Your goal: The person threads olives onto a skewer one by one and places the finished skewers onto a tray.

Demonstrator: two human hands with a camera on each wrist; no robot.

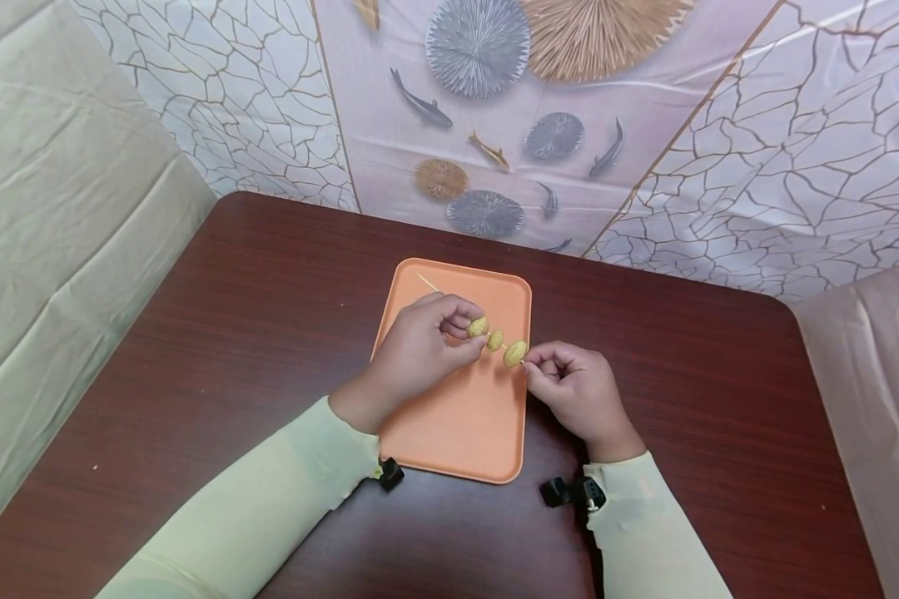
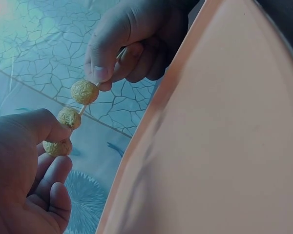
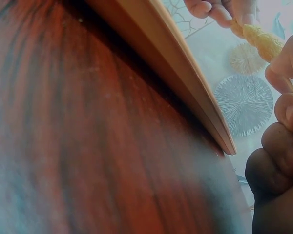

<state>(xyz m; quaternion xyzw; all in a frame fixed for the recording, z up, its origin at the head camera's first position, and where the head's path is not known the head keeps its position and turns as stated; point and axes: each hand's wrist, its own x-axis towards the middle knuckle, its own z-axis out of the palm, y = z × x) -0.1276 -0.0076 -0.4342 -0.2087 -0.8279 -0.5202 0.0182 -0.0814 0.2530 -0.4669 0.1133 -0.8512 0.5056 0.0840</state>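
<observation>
Three wrinkled yellow balls (image 1: 515,353) are threaded along a thin wooden skewer (image 2: 83,110), spaced slightly apart. My left hand (image 1: 423,339) pinches the ball farthest from my right hand, and its thumb also reaches the middle ball (image 2: 69,118) in the left wrist view. At the other end, my right hand (image 1: 578,389) grips the skewer between thumb and curled fingers, just past the last ball (image 2: 84,92). Both hands hold the skewer above an orange tray (image 1: 457,428). A pale thin stick end (image 1: 428,282) shows over the tray beyond my left hand.
The rectangular tray with a low raised rim lies on a dark reddish-brown wooden table (image 1: 689,383). Behind the table hangs a patterned cloth (image 1: 487,125) with fish and round motifs. Plain pale cloth (image 1: 67,249) hangs along the left side.
</observation>
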